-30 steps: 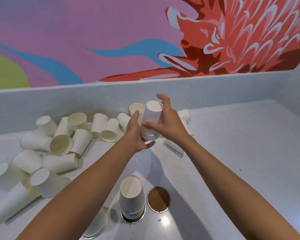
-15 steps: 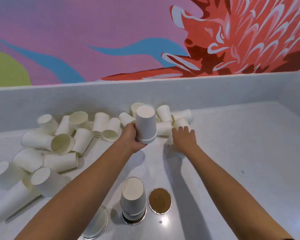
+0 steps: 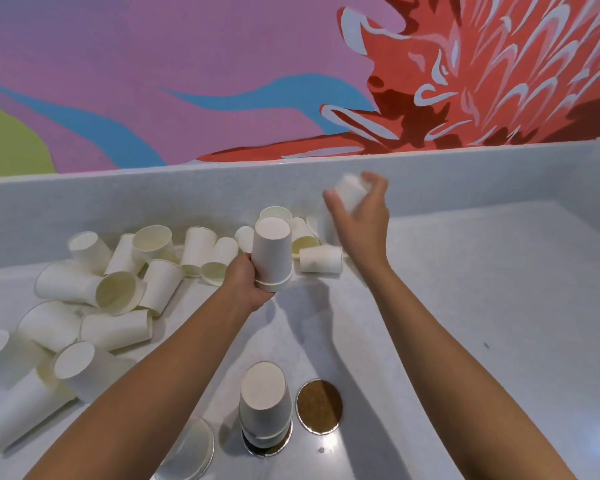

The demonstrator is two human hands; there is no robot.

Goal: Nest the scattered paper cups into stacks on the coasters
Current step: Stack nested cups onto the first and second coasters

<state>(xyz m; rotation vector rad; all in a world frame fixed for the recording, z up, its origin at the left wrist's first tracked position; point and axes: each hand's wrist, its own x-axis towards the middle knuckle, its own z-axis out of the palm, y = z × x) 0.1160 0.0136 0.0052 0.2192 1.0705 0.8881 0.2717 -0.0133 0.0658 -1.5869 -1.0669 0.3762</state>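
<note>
My left hand (image 3: 248, 280) grips a short stack of upside-down white paper cups (image 3: 272, 251) above the counter's middle. My right hand (image 3: 364, 216), blurred, is raised further back and holds a single white cup (image 3: 350, 190). Several loose white cups (image 3: 118, 292) lie scattered on their sides along the back wall and to the left. Near the front, a nested stack of inverted cups (image 3: 265, 407) stands on a round coaster (image 3: 274, 448). A bare cork coaster with a silver rim (image 3: 319, 407) lies just right of it. A third, shiny coaster (image 3: 191, 448) lies to its left.
The pale speckled counter (image 3: 482, 306) has a raised back wall (image 3: 465, 181) and a side wall at the right. A colourful mural covers the wall above. One cup (image 3: 321, 259) lies on its side between my two hands.
My right hand went down to the loose cups near the back wall, took one and has lifted it up. My left hand keeps its stack, shifted slightly lower and leftward.
</note>
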